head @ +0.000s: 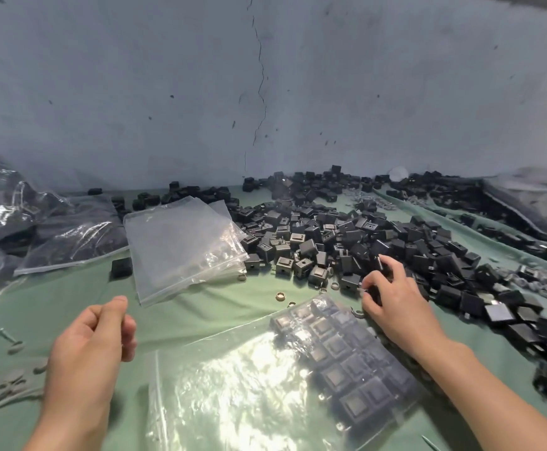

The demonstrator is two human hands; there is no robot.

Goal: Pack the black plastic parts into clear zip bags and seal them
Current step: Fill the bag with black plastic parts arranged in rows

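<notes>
A big heap of black plastic parts (pixel 347 242) covers the green table from centre to right. A clear zip bag (pixel 265 379) lies in front of me, with several black parts lined up inside along its right side. My right hand (pixel 392 297) reaches into the near edge of the heap, fingers curled round black parts. My left hand (pixel 93 346) hovers above the table to the left of the bag, fingers loosely curled, nothing visible in it. A stack of empty clear zip bags (pixel 184 249) lies behind, at centre left.
Filled bags of black parts (pixel 37 229) are piled at the far left. Small rings (pixel 280 296) lie loose near the heap, more rings (pixel 525 281) at the right. Flat grey discs and a screw (pixel 8 336) sit at the near left. A grey wall stands behind.
</notes>
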